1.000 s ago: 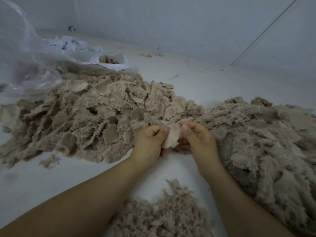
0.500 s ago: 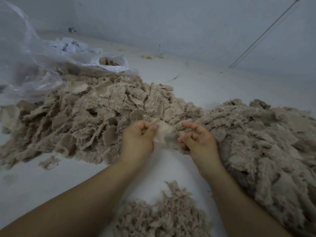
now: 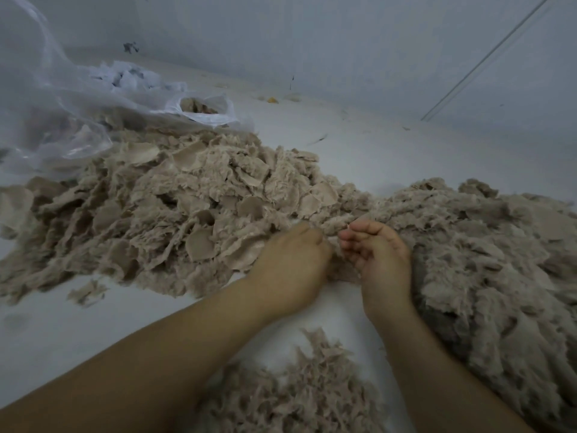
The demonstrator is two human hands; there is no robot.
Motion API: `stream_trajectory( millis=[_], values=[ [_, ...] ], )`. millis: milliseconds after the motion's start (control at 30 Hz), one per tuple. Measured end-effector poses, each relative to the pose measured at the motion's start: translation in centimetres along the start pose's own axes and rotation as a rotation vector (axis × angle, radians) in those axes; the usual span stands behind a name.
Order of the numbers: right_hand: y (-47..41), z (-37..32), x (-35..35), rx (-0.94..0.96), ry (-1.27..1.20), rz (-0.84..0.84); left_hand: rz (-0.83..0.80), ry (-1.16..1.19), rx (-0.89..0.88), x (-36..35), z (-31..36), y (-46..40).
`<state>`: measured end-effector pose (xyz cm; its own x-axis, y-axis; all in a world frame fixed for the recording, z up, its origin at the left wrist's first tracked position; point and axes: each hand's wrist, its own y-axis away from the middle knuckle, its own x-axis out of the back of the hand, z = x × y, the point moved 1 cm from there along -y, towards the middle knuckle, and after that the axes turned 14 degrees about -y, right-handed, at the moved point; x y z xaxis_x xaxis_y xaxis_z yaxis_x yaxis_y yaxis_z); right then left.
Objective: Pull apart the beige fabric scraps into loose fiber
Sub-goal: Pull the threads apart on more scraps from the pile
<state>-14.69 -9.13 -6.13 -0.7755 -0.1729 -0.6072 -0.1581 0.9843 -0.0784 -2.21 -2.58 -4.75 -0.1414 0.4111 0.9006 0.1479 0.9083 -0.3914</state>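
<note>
Head view: left hand knuckles-up at scrap pile edge, centre frame, grip unclear. Right hand palm-up, fingers loosely curled, holding nothing visible, against fiber heap on right.

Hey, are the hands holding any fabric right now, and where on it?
It cannot be told. The left hand reaches knuckles-up into the scrap pile, fingertips hidden. The right hand is loosely curled, palm up, against the fluffy fiber heap, with no scrap visible in it.

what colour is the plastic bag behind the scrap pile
Clear to whitish, see-through plastic bag; the head view shows it best.
</note>
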Motion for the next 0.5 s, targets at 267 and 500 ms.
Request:
stream_trajectory(
  millis=[267, 500],
  values=[
    [-1.2, 1.3, 0.8, -0.076, 0.064, 0.131, 0.085, 0.205, -0.104, -2.1, 1.6, 0.6],
    [-1.8, 1.8, 1.6, -0.026, 0.193, 0.157, 0.190, 0.462, 0.071, -0.6, 0.4, 2.6]
  ],
)
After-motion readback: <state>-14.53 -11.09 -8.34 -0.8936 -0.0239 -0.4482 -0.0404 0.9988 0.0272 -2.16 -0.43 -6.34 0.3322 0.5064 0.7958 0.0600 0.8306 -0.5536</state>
